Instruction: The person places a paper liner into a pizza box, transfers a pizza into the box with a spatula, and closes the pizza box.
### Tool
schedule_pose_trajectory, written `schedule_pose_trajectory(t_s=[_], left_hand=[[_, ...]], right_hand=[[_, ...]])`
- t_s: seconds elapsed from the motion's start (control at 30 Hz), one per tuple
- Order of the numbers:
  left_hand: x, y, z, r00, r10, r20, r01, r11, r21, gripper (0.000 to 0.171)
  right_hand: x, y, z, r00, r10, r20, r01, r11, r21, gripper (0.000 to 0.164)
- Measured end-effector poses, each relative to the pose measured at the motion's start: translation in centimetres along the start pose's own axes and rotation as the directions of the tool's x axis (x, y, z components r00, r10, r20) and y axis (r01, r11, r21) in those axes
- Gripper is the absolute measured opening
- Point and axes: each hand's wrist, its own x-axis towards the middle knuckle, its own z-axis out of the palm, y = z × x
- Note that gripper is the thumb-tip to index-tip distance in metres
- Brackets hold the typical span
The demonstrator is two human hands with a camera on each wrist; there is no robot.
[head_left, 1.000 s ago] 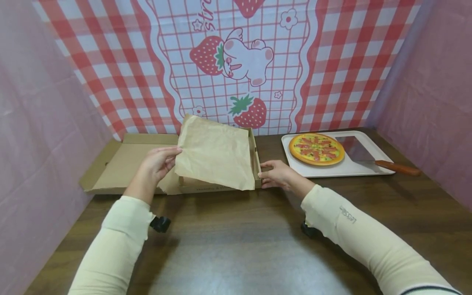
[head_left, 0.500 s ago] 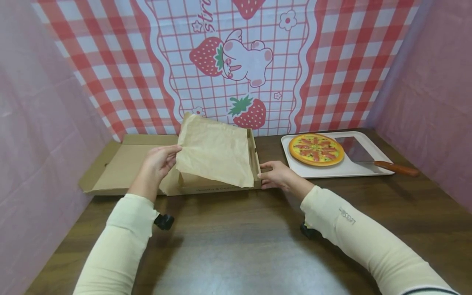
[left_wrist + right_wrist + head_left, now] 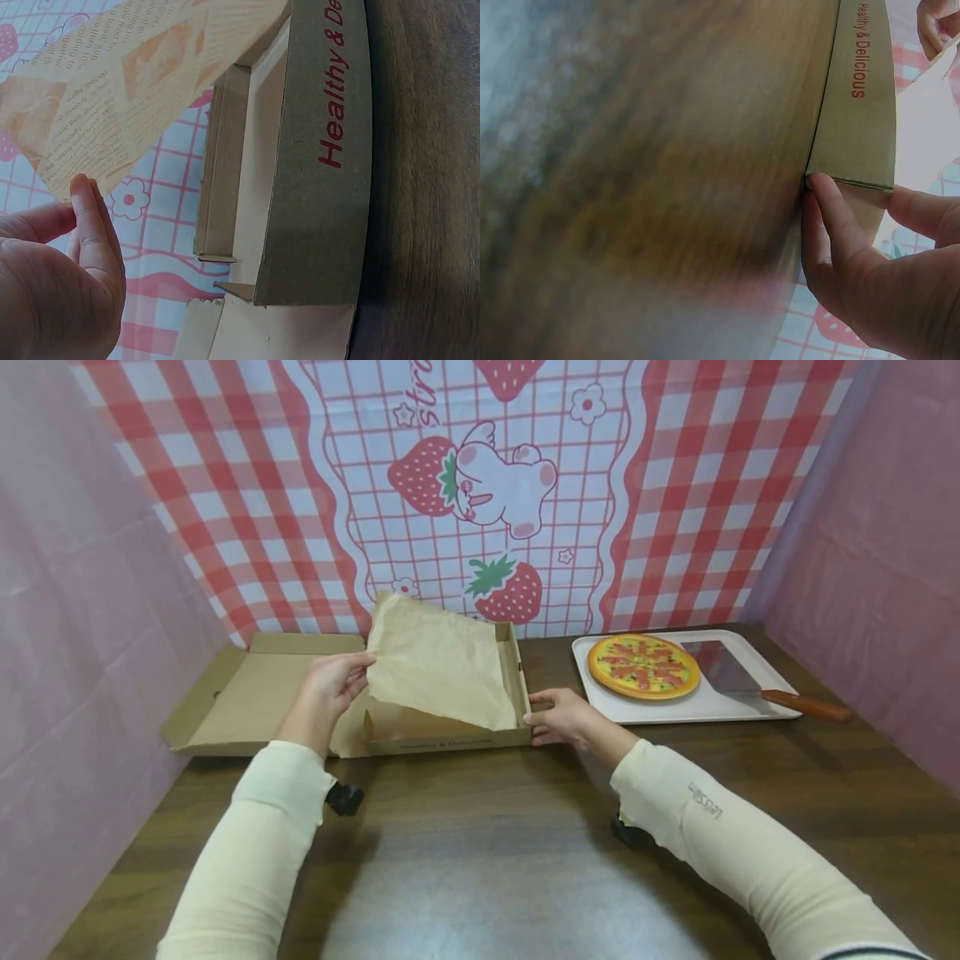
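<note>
Head view: the right hand (image 3: 566,718) grips the front right corner of the cardboard box (image 3: 450,746), likely to steady it. At the box's left end, the left hand (image 3: 330,689) pinches thin, creased paper (image 3: 442,664), apparently to slant it over the box. Right of the box, a round pizza (image 3: 643,667) lies on a smooth tray (image 3: 697,707).

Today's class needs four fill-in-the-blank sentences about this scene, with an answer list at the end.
1. The left hand pinches a sheet of brown ____.
2. The right hand holds the box, whose red lettering reads "Healthy & ____".
3. The pizza lies on the white ____.
4. In the head view, the spatula lies to the ____ of the pizza.

Answers: paper; Delicious; tray; right.
</note>
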Motion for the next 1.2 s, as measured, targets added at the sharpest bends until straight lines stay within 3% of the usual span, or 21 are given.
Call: schedule_pose_trajectory(t_s=[0.33, 0.53, 0.77, 1.2], left_hand=[[1.2, -0.5, 0.8, 1.0, -0.003, -0.01, 0.003, 1.0, -0.001, 0.016], [1.6, -0.7, 1.6, 0.999, -0.008, -0.031, 0.01, 0.998, 0.058, 0.015], [2.0, -0.6, 2.4, 1.0, -0.021, -0.022, 0.024, 0.993, 0.116, 0.048], [2.8, -0.6, 3.7, 0.997, -0.044, -0.059, 0.058, 0.964, 0.259, 0.046]], right_hand=[[-0.1, -0.1, 0.1, 1.0, -0.006, 0.002, 0.006, 1.0, -0.008, 0.058], [-0.1, -0.2, 0.2, 1.0, -0.003, 0.005, 0.003, 1.0, -0.02, 0.058], [0.0, -0.2, 0.1, 1.0, -0.001, 0.008, 0.001, 1.0, -0.023, 0.057], [0.1, -0.5, 0.0, 1.0, 0.02, 0.02, -0.019, 0.999, -0.042, 0.058]])
